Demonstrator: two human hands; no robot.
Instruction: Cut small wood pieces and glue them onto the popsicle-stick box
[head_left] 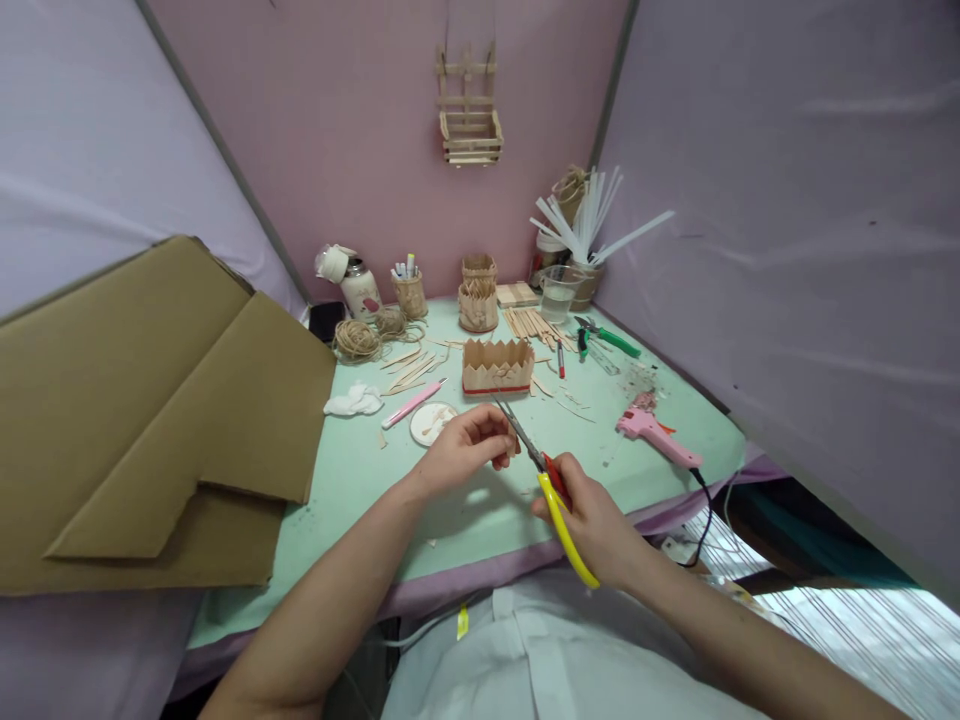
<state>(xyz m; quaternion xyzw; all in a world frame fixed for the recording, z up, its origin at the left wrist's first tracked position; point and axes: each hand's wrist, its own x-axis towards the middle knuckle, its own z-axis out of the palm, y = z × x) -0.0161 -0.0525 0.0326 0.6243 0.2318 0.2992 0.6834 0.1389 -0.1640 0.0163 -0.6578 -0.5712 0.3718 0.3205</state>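
My right hand (592, 515) grips scissors (556, 510) with one yellow and one red handle, their blades pointing up and to the left. Close beside the blades is my left hand (476, 440), its fingers curled together in a pinch; whatever lies between them is too small or hidden to name. Just beyond both hands a small zigzag-edged wooden box (498, 370) with a red band along its base stands on the table. A round white dish (433, 425) with bits on it sits at the left hand's far side.
A pink glue gun (656, 437) lies at right, its black cord running over the edge. Green-handled pliers (611, 338), wooden sticks (534, 325), a pink craft knife (412, 404) and twine (358, 341) lie around. Large cardboard (165, 430) covers the left side.
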